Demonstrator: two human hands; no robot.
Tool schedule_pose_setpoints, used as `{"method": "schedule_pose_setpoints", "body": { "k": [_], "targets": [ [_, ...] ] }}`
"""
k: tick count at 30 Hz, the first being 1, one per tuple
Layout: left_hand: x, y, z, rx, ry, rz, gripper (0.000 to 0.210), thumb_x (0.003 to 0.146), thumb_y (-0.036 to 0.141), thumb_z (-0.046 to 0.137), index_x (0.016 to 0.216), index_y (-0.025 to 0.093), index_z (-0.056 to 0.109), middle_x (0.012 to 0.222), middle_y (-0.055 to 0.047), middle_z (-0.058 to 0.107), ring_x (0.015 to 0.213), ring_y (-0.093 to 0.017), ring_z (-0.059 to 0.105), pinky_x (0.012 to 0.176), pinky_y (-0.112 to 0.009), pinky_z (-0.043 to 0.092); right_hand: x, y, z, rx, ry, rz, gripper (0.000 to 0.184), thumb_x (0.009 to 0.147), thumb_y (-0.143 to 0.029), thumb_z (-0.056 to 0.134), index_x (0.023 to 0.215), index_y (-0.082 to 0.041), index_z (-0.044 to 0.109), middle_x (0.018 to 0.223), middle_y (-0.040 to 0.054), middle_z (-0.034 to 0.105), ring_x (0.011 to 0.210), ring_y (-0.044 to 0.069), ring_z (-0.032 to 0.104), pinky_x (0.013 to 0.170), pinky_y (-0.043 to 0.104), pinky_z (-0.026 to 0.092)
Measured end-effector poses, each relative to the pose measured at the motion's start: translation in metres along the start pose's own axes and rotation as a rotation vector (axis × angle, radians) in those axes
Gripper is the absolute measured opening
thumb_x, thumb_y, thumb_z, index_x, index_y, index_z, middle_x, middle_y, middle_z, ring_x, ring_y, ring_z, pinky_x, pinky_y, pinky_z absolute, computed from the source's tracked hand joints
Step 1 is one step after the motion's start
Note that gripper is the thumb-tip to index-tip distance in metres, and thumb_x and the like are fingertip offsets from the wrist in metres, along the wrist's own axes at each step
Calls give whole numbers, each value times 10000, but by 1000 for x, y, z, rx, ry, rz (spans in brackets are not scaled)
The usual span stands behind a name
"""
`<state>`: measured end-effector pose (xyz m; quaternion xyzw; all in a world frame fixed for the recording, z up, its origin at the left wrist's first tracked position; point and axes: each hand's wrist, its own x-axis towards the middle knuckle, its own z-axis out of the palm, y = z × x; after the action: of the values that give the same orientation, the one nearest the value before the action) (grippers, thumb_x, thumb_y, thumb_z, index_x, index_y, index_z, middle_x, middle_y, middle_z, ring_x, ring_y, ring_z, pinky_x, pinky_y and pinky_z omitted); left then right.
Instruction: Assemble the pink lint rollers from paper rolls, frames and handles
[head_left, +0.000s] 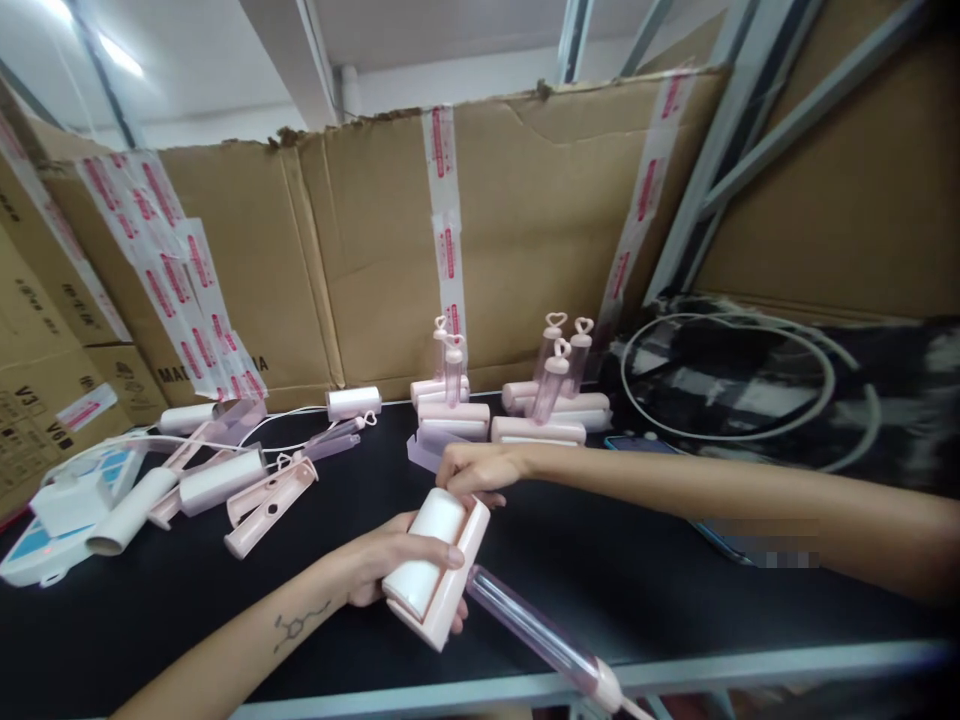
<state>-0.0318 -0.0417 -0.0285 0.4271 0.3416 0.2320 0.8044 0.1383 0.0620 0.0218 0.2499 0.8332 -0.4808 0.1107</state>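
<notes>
My left hand (379, 555) is wrapped round a lint roller (435, 540), its thumb across the white roll and pink housing. The roller is tilted, and its clear purplish handle (536, 625) slants down to the right, past the table's front edge. At the roller's far end, my right hand (480, 470) is closed with curled fingers; its fingertips are partly hidden. Just behind that hand lies a translucent purple cover (424, 450). Several lint rollers stand farther back with handles up, among them one at the left (454, 415) and one at the right (538, 432).
On the left lie loose white rolls (223, 480), pink housing parts (270, 505) and a power strip (82, 545) with cables. A phone (724, 543) is partly behind my right forearm. Cardboard (375, 250) walls the back; a coiled white cable (832, 385) sits at the right.
</notes>
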Motion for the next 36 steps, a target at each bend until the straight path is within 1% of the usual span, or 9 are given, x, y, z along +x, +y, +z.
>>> {"method": "schedule_pose_setpoints", "body": {
  "k": [8,13,15,18,23,26,28,31,36],
  "targets": [
    [2,-4,-1,89,2,65,617,605,221,758,1108,159,407,699,-67,657,612,-226,659,561,-370,537,-20,-46,-12,-97,-195,269,261,631,-304,646,793,-114,571,681,17,617,520,175,625,455,287,508],
    [-5,11,-4,54,224,218,469,649,313,718,999,138,459,662,-58,649,567,-192,644,571,-365,541,-56,-61,-20,-364,452,-221,377,806,-199,490,1181,-170,512,1102,73,574,925,165,585,830,319,474],
    [-10,18,-5,41,281,292,393,652,314,713,921,128,495,659,-55,648,564,-182,642,582,-349,541,-68,-49,-15,-440,607,-366,454,818,-130,437,1265,-207,448,1207,79,510,1058,172,519,895,336,437],
    [-15,25,-5,55,296,415,340,630,309,724,835,105,545,653,-67,652,565,-188,644,581,-330,535,-78,-24,4,-450,664,-447,516,826,-102,400,1324,-239,387,1313,88,405,1143,174,457,928,349,416],
    [-14,24,-5,125,339,569,383,614,374,736,826,93,585,703,-84,662,637,-221,653,614,-334,522,-71,0,57,-49,660,-358,764,710,-305,676,1359,-271,275,1223,85,479,877,159,595,766,306,513],
    [-8,21,-13,194,383,650,546,579,456,753,977,135,561,885,-88,668,813,-244,638,731,-353,506,-62,-4,75,236,843,-392,533,739,-409,644,1194,-223,440,1039,64,581,760,160,626,702,308,529],
    [-2,22,-23,252,368,732,693,567,561,717,1104,176,508,1090,-98,619,1031,-272,563,871,-369,453,-61,-12,69,308,1051,-407,326,788,-423,581,1012,-197,512,883,40,612,729,167,631,705,318,527],
    [10,25,-43,367,448,828,696,646,613,621,1175,197,447,1289,-106,486,1255,-266,372,1041,-376,286,-70,-23,41,241,1257,-405,314,736,-428,633,905,-195,506,805,26,609,709,176,623,694,318,523],
    [30,21,-57,603,539,744,787,583,378,770,1230,180,370,1346,-151,404,1294,-271,316,1091,-421,160,-81,-21,3,-165,1285,-383,254,761,-402,603,850,-176,531,821,42,588,755,181,583,710,318,483]
  ]
}}
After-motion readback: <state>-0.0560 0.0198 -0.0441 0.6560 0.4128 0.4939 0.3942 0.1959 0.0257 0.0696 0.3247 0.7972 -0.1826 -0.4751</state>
